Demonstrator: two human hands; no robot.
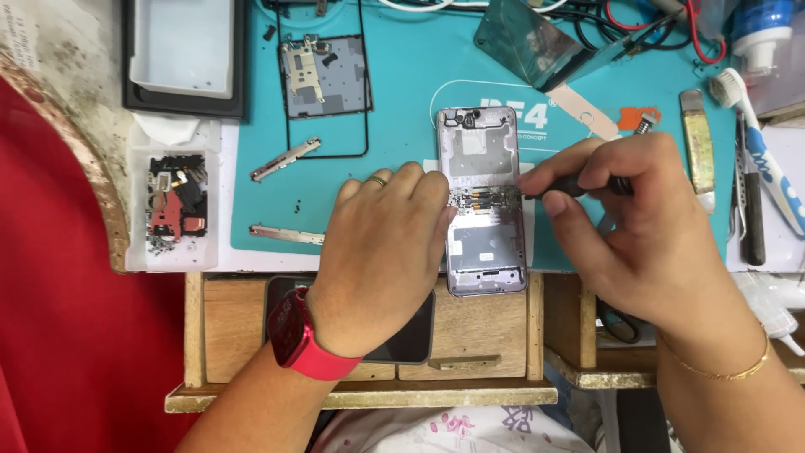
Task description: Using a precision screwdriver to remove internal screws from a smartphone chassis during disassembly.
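Teal repair mat covers the bench w/ the opened foldable phone frame lying flat near its front edge, hinge area up for access. Left hand rests palm-down beside the frame, fingers loosely curled against its left edge, prob. to stop it sliding. Right hand pinches a black screwdriver, tip at the hinge. Small parts tray sits left, keeping screws & bits together.

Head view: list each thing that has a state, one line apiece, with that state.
Phone frame: opened, back off, flat on the mat.
Left hand: pressing on the frame's left edge.
Right hand: gripping a black tool, tip at the frame's middle.
Parts tray: uncovered, holding small parts.
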